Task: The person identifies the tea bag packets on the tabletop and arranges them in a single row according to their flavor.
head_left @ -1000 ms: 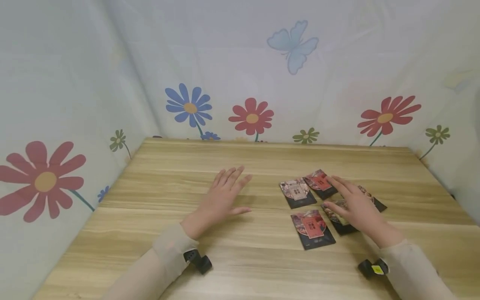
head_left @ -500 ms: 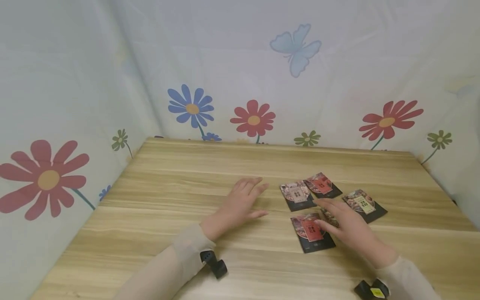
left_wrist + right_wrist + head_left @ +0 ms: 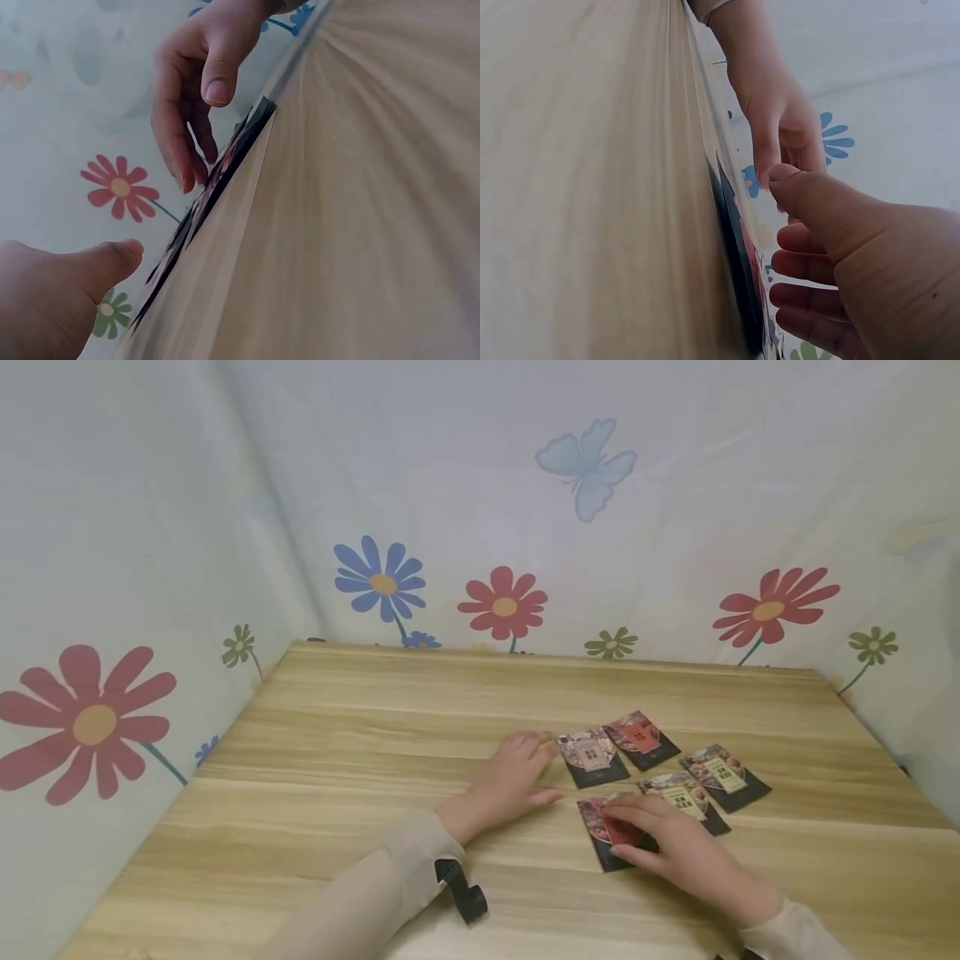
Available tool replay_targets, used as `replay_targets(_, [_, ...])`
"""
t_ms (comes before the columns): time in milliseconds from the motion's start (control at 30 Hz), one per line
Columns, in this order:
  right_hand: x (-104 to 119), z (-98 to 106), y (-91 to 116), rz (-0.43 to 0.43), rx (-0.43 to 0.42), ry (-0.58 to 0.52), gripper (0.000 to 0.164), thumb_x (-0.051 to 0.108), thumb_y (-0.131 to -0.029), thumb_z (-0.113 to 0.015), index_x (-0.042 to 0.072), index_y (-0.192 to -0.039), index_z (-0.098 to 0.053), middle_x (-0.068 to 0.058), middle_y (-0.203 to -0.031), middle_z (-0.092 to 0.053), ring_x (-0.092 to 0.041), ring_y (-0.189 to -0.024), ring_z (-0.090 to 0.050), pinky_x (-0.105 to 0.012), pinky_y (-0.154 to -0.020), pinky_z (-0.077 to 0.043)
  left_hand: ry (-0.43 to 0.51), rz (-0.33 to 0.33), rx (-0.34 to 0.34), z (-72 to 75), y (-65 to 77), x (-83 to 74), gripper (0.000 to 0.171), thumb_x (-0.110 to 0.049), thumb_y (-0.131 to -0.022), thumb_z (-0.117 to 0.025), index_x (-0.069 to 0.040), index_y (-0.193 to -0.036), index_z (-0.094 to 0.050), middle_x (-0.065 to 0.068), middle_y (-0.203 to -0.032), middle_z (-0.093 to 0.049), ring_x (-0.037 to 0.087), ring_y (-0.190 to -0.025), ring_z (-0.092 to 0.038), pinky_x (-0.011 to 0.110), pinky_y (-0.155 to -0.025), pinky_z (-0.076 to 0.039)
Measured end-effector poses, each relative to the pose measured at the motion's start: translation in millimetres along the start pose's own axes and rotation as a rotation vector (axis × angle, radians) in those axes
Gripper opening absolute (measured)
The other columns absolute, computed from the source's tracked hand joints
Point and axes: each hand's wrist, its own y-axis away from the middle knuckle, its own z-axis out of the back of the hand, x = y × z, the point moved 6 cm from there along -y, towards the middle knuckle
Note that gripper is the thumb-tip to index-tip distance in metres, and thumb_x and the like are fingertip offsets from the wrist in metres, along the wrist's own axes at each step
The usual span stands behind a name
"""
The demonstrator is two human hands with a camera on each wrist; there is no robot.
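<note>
Several flat, dark rectangular packets with food pictures lie on the table in the head view. My right hand (image 3: 675, 847) hovers over the nearest one, a red-labelled packet (image 3: 596, 837), and partly hides it. Its fingers are loosely bent with the thumb apart, as the right wrist view also shows. My left hand (image 3: 506, 785) is held low at the left, fingertips right by the edge of a pale-pink-labelled packet (image 3: 591, 760). Behind lies another red-labelled packet (image 3: 641, 739). Two yellow-green-labelled packets, one nearer (image 3: 684, 795) and one farther right (image 3: 726, 777), lie beside the right hand.
The wood-grain table (image 3: 360, 710) runs back to a white curtain (image 3: 450, 468) printed with flowers and a butterfly, which also hangs along both sides. A black wrist camera (image 3: 467, 897) is strapped below the left sleeve.
My right hand has come nearer and to the left, from the farther packets to the nearest red-labelled one. My left hand has moved right, up to the pale-pink-labelled packet. The packets keep their places.
</note>
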Motion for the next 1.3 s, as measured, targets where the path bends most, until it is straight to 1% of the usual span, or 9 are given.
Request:
replay_targets(133, [1,-4,1,-0.016,0.030,-0.012,0.042,0.035,-0.081,-0.075,0.016,-0.118,-0.068,-0.002,-0.118,-0.067,-0.024,-0.111,-0.063,-0.050,-0.097,-0.049,0.008,0.012,0.008,-8.1,-8.6,-5.1,0.061,-0.050,-0.089,-0.060,-0.013,-0.137,-0.052,0.010,-0.142,-0.051,0.024,-0.131,-0.047,0.040,-0.116,-0.035])
replay_targets(233, [1,-7,2,-0.021,0.050,-0.006,0.044,0.037,-0.081,-0.074,0.015,-0.118,-0.068,-0.003,-0.119,-0.067,-0.026,-0.112,-0.063,-0.055,-0.101,-0.045,0.013,0.019,0.010,-12.5,-14.0,-8.3,0.060,-0.050,-0.089,-0.060,-0.013,-0.136,-0.052,0.009,-0.140,-0.052,0.022,-0.129,-0.048,0.038,-0.114,-0.036])
replay_targets(400, [2,-10,2,0.004,0.035,0.033,0.044,0.038,-0.079,-0.075,0.014,-0.115,-0.070,-0.003,-0.116,-0.067,-0.024,-0.110,-0.063,-0.053,-0.100,-0.047,0.036,0.029,0.027,-19.9,-22.6,-12.7,0.059,-0.050,-0.089,-0.061,-0.014,-0.136,-0.053,0.006,-0.137,-0.053,0.020,-0.128,-0.048,0.034,-0.114,-0.037])
replay_targets(567, [4,-13,3,0.041,0.010,0.050,0.042,0.038,-0.077,-0.077,0.012,-0.110,-0.071,-0.002,-0.113,-0.067,-0.021,-0.106,-0.064,-0.051,-0.097,-0.049,0.047,0.034,0.054,-29.8,-32.3,-17.9,0.058,-0.050,-0.090,-0.060,-0.014,-0.135,-0.054,0.005,-0.134,-0.055,0.019,-0.126,-0.049,0.032,-0.113,-0.037])
replay_targets(767, [4,-15,4,0.039,0.006,0.056,0.042,0.039,-0.078,-0.076,0.012,-0.110,-0.071,0.000,-0.112,-0.067,-0.020,-0.105,-0.064,-0.049,-0.096,-0.050,0.056,0.035,0.075,-39.5,-40.1,-22.3,0.056,-0.051,-0.089,-0.060,-0.015,-0.132,-0.055,0.004,-0.132,-0.056,0.018,-0.126,-0.048,0.031,-0.112,-0.037])
replay_targets(967, [3,-15,5,0.041,-0.001,0.065,0.042,0.039,-0.077,-0.077,0.013,-0.109,-0.072,0.001,-0.112,-0.067,-0.020,-0.106,-0.063,-0.049,-0.097,-0.050,0.036,0.022,0.063,-42.8,-44.8,-23.2,0.052,-0.050,-0.090,-0.060,-0.015,-0.128,-0.059,0.002,-0.128,-0.057,0.017,-0.124,-0.049,0.030,-0.110,-0.039])
replay_targets(1133, [1,-13,4,0.036,-0.001,0.076,0.043,0.040,-0.077,-0.077,0.013,-0.110,-0.071,0.001,-0.112,-0.066,-0.020,-0.106,-0.063,-0.050,-0.097,-0.049,0.022,0.017,0.071,-43.2,-47.7,-23.3,0.050,-0.049,-0.091,-0.058,-0.015,-0.128,-0.059,0.001,-0.130,-0.057,0.017,-0.124,-0.049,0.029,-0.111,-0.038])
replay_targets(1300, [-1,-12,3,0.032,0.006,0.080,0.043,0.040,-0.079,-0.076,0.013,-0.111,-0.071,0.001,-0.113,-0.066,-0.020,-0.106,-0.063,-0.050,-0.097,-0.050,0.013,0.011,0.079,-43.0,-50.6,-23.1,0.048,-0.045,-0.093,-0.058,-0.013,-0.129,-0.058,0.003,-0.132,-0.057,0.017,-0.125,-0.049,0.030,-0.112,-0.038])
